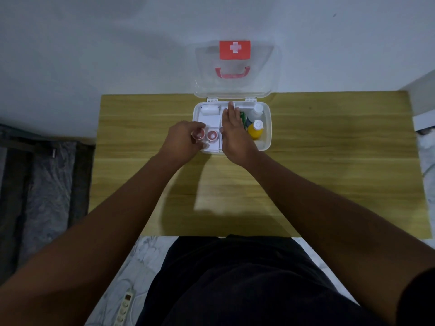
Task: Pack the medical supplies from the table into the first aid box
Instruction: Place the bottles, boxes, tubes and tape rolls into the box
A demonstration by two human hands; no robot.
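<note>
Head cam looks straight down at a wooden table point(329, 161), both bare arms reaching up from the bottom of the frame. Left hand point(182, 141) is curled, fingers pinching a small red-rimmed tape roll point(199, 134) right at the lower left corner of the first aid box point(268, 128). Right hand point(233, 135) lies flat, fingers straight and together, across the middle of the box, holding nothing. Second tape roll point(212, 136) sits in the tray between the hands. Bandage roll point(210, 110) upper left, yellow bottle point(255, 131) and white bottle point(256, 109) on the right. Clear lid point(237, 69) stands open at frame center top.
</note>
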